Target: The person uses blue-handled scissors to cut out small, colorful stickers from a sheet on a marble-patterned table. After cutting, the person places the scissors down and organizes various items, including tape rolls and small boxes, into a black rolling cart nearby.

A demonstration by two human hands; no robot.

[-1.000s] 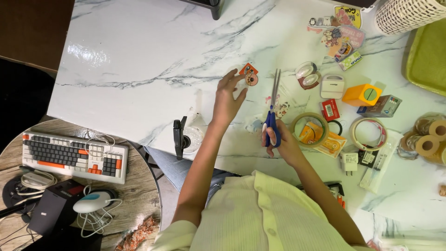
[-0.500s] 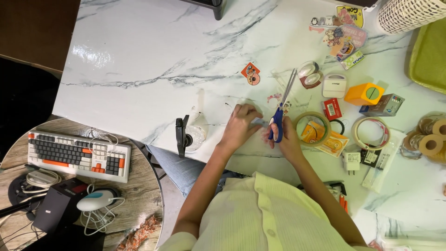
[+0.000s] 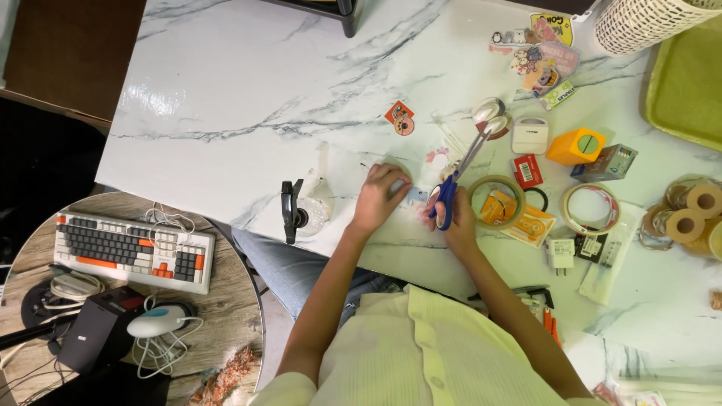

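**Two hands, one pair of scissors, one small scrap on the marble counter**

One pair of blue-handled scissors (image 3: 454, 180) served as the landmark; the right hand (image 3: 456, 219) was clenched through its handles, the blades pointing up and away from the person; the left hand (image 3: 380, 197) lay just left of the scissors, fingers pressed down on one small pale scrap (image 3: 416, 195) that sat between the two hands on the counter (image 3: 248, 90); what the scrap was could not be made out.

Right of the scissors lay two tape rings, a yellowish one (image 3: 496, 201) just beside the handles and a white one (image 3: 590, 208) further off; one red packet (image 3: 528, 171) and one orange block (image 3: 575, 146) lay beyond them; one orange sticker (image 3: 399, 117) lay above and left of the scissors.

Far right, brown tape rolls (image 3: 696, 213) ran off the edge, so their count was unclear; the green tray (image 3: 684, 83) and the white basket (image 3: 647, 21) were both cut off.
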